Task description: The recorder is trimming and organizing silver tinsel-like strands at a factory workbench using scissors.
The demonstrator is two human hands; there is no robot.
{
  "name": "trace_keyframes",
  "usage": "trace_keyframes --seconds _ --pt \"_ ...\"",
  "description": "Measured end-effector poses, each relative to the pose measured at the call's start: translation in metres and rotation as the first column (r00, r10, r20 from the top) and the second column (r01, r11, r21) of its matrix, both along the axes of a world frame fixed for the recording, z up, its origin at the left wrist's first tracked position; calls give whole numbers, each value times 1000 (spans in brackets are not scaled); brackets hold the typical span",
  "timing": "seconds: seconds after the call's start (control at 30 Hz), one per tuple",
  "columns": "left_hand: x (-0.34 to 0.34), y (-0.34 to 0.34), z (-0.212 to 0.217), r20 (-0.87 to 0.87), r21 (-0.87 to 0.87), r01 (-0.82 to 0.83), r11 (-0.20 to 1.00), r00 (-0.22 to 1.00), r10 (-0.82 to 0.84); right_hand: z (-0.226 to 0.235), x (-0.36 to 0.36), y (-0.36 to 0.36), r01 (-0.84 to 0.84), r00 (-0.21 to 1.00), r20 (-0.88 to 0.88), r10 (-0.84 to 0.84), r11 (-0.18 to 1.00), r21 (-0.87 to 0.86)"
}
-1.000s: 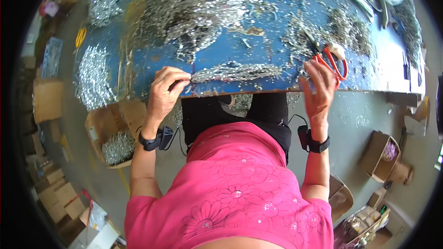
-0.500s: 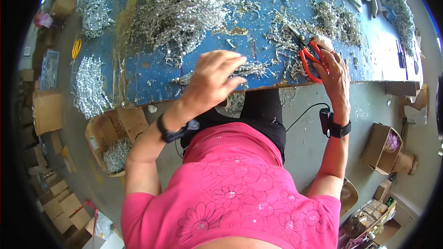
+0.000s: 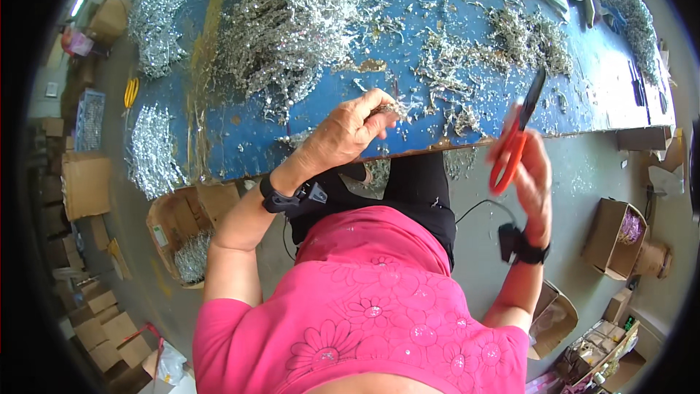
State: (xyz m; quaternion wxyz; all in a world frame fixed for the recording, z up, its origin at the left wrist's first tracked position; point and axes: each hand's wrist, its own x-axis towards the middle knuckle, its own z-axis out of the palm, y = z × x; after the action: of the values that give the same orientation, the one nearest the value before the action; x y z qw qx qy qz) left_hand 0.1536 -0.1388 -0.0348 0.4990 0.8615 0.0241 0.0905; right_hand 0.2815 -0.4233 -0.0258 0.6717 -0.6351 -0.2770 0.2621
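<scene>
Reaching onto the worn blue desk (image 3: 554, 95), the left hand (image 3: 348, 131) now pinches a silver tinsel sprig (image 3: 390, 109). The right hand (image 3: 529, 175) has lifted clear of the desk, gripping orange-handled scissors (image 3: 514, 138).

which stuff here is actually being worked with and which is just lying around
In use:
- left hand pinching a small silver tinsel sprig
- right hand holding the orange-handled scissors

Lying about:
- big silver tinsel heap on the blue table
- cardboard boxes on the floor
- yellow-handled tool at the table's left end

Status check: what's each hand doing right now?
Left hand pinching a silver sprig on the blue table. Right hand gripping orange scissors, raised, apart. Nothing between them.
</scene>
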Motion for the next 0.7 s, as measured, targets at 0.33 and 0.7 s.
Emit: trace_keyframes --seconds 0.33,0.7 --pt "6 6 26 -286 -655 57 754 904 -318 -2 -81 16 -150 957 150 249 863 -482" --pt "7 -4 25 -377 -578 124 806 836 -399 -5 -78 12 -128 924 260 282 866 -484"
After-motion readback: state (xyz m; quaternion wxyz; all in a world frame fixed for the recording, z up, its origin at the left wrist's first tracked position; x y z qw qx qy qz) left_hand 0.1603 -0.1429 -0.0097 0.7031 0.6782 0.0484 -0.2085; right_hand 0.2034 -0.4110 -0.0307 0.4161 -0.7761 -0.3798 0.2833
